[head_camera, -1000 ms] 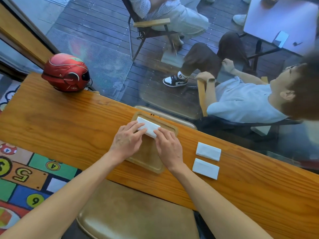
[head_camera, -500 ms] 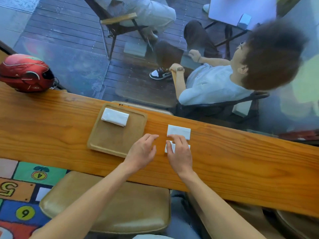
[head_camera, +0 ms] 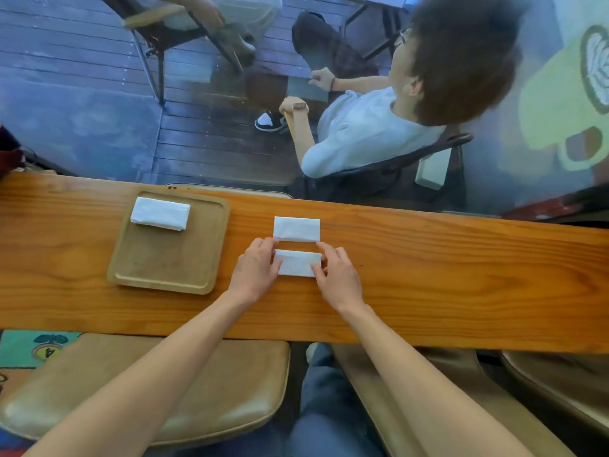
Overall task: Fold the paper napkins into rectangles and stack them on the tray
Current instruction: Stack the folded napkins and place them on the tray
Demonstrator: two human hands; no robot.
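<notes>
A square wooden tray (head_camera: 171, 268) lies on the wooden counter, with one folded white napkin (head_camera: 160, 213) at its far left corner. Right of the tray two more folded napkins lie on the counter. The far napkin (head_camera: 296, 228) is untouched. The near napkin (head_camera: 297, 262) lies flat between my hands. My left hand (head_camera: 255, 270) pinches its left end and my right hand (head_camera: 337, 275) pinches its right end.
The counter (head_camera: 461, 275) runs along a glass window; beyond it a person sits on a chair (head_camera: 438, 153) on dark decking. Padded stools (head_camera: 197, 390) stand under the near edge. A red object (head_camera: 8, 156) shows at the far left.
My hands left the napkin on the tray and moved right to the near napkin on the counter, now holding it at both ends. The view shifted right.
</notes>
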